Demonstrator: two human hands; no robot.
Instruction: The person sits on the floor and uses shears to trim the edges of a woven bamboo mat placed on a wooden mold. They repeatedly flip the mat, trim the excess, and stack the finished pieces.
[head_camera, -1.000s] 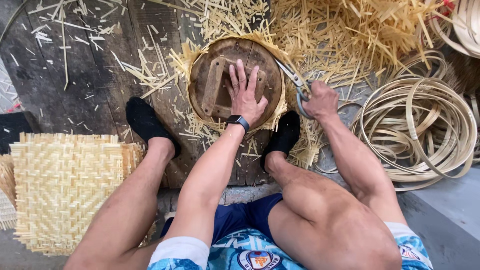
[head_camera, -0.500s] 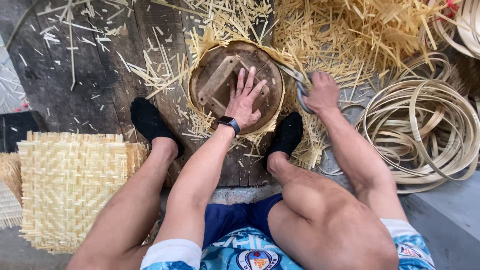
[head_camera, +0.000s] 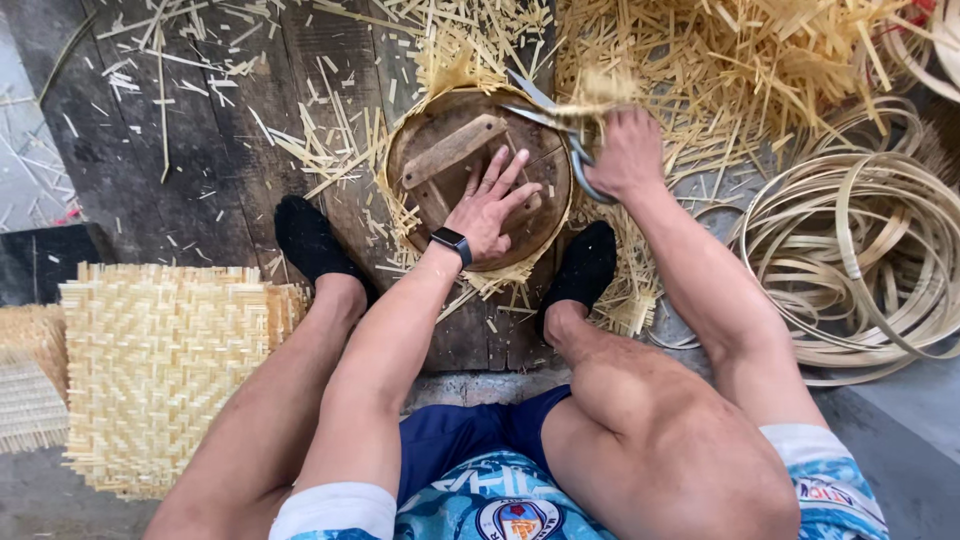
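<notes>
A round wooden disc (head_camera: 470, 180) lies flat on the dark plank floor (head_camera: 200, 160) between the person's two black-socked feet. It is brown and worn, with a paler wooden bar fixed slantwise across its top, and woven bamboo strips (head_camera: 400, 215) stick out all round its rim in a ragged pale-yellow fringe.

The left hand (head_camera: 490, 205) presses down on the disc, palm flat and fingers (head_camera: 500, 170) spread wide, gripping nothing. A black watch (head_camera: 452, 243) sits on that wrist.

The right hand (head_camera: 625, 155) is closed around the handles of grey metal scissors (head_camera: 550, 120) at the disc's upper right edge; the blades stand apart over the fringe, and a blurred tuft of strips lies just by them.

Loose bamboo offcuts (head_camera: 720, 70), thin, flat and straw-coloured, litter the floor above and to the right of the disc. Coiled bamboo hoops (head_camera: 860, 260), smooth and tan, lie stacked on the right. A square woven mat (head_camera: 160, 370) with a herringbone weave lies on the left beside the leg.
</notes>
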